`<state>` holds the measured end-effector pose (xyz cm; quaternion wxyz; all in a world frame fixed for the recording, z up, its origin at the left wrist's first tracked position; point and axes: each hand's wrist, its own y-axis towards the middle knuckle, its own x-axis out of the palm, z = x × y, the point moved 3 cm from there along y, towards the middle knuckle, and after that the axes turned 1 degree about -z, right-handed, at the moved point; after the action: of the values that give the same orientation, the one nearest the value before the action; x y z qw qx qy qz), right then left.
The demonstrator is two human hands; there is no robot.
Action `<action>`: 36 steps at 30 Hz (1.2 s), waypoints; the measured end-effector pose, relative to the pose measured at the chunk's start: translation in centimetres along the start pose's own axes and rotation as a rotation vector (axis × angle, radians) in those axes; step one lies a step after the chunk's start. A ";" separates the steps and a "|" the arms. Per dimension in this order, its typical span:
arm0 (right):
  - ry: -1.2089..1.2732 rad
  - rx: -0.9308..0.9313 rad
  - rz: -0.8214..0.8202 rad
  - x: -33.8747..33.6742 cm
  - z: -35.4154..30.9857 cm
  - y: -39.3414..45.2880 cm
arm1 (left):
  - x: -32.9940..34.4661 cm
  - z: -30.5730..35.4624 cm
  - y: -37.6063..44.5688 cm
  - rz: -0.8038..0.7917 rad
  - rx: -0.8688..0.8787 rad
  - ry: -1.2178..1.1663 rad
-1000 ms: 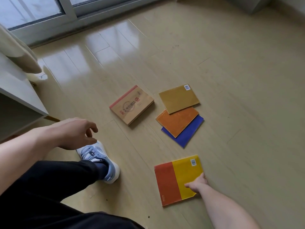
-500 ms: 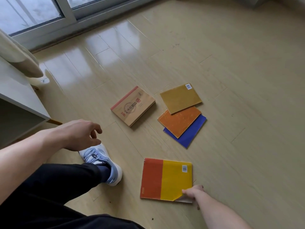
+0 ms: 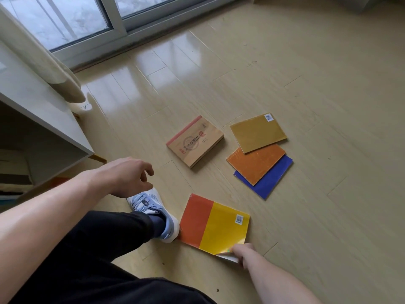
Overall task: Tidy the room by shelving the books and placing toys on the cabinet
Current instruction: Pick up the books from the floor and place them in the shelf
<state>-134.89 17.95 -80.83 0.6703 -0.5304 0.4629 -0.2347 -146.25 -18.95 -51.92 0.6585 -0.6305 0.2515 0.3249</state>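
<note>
A red and yellow book (image 3: 213, 224) lies on the floor beside my shoe. My right hand (image 3: 244, 253) pinches its near corner, and the cover curls up there. My left hand (image 3: 128, 176) hovers over the floor above my shoe, fingers loosely curled, holding nothing. Farther out lie a thick tan book with a red spine (image 3: 195, 141), a gold book (image 3: 258, 132), an orange book (image 3: 255, 163) and a blue book (image 3: 268, 181) partly under the orange one.
A white cabinet (image 3: 50, 119) with an open shelf stands at the left. A curtain (image 3: 43, 55) hangs beside it, in front of a glass sliding door (image 3: 87, 20). My blue and white shoe (image 3: 153, 211) touches the red and yellow book's left edge.
My right hand has dragged the red and yellow book toward me and leftward until it meets my shoe, and its near corner has lifted. The left hand has barely moved.
</note>
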 end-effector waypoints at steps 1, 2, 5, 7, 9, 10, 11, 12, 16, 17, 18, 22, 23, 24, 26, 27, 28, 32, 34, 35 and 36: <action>-0.004 -0.016 -0.030 -0.1 -0.1 -0.3 | 0.1 -0.3 -0.1 -0.005 -0.004 -0.002; -0.011 -0.048 -0.047 -0.3 -0.1 -0.4 | 0.1 -0.4 -0.1 -0.011 -0.005 -0.005; -0.104 -0.219 -0.043 -1.3 -1.0 -0.4 | 0.1 -0.8 -0.2 -0.007 -0.009 -0.029; -0.125 -0.336 -0.034 -2.4 -2.3 -1.6 | -0.2 -0.8 -0.3 0.002 -0.002 -0.061; -0.025 -0.436 -0.089 -3.5 -4.4 -4.1 | -0.7 -0.6 -0.4 0.017 0.015 -0.085; 0.024 -0.490 -0.135 -4.1 -5.6 -5.4 | -0.9 -0.4 -0.4 0.029 0.022 -0.090; 0.040 -0.559 -0.171 -4.7 -7.2 -7.3 | -1.4 -0.3 -0.5 0.048 0.029 -0.097; 0.043 -0.631 -0.205 -5.3 -8.7 -9.1 | -1.7 -0.1 -0.5 0.064 0.035 -0.107; -0.045 -0.957 -0.280 -7.1 -15.1 -18.3 | -3.2 -0.7 -1.0 0.092 0.002 -0.314; -0.089 -1.044 -0.286 -7.4 -16.3 -20.6 | -3.4 -1.0 -1.0 0.087 -0.011 -0.406; -0.143 -1.130 -0.275 -7.6 -17.4 -22.9 | -3.7 -1.5 -1.1 0.091 -0.029 -0.503; -0.395 -1.423 -0.048 -7.7 -20.0 -28.0 | -4.5 -3.5 -2.6 0.076 -0.174 -0.969; -0.439 -1.474 0.029 -7.6 -20.4 -28.7 | -4.6 -4.0 -3.1 0.066 -0.199 -1.072; -0.473 -1.524 0.094 -7.3 -20.8 -29.5 | -4.8 -4.7 -3.8 0.058 -0.216 -1.166; -0.483 -1.628 0.173 -7.1 -21.0 -30.9 | -5.0 -5.4 -4.7 0.034 -0.223 -1.359; -0.486 -1.695 0.199 -6.6 -21.1 -31.8 | -5.1 -5.8 -5.3 0.032 -0.222 -1.449; -0.491 -1.760 0.213 -6.0 -21.2 -32.7 | -5.3 -6.4 -6.0 0.042 -0.226 -1.504; -0.529 -1.814 0.213 -4.5 -21.6 -33.6 | -5.5 -7.1 -6.9 0.194 -0.280 -1.505; -0.508 -1.753 0.127 -3.7 -22.1 -33.5 | -5.5 -8.0 -7.3 0.284 -0.302 -1.424; -0.495 -1.711 0.080 -3.6 -22.2 -33.5 | -5.5 -8.4 -7.2 0.314 -0.295 -1.378; -0.487 -1.671 0.044 -3.3 -22.5 -33.7 | -5.7 -8.9 -7.5 0.348 -0.278 -1.334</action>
<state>-150.05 -1.59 -48.49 0.1463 -0.8751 0.3375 0.3146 -143.72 -28.40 -43.44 0.5239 -0.3255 -0.1526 0.7722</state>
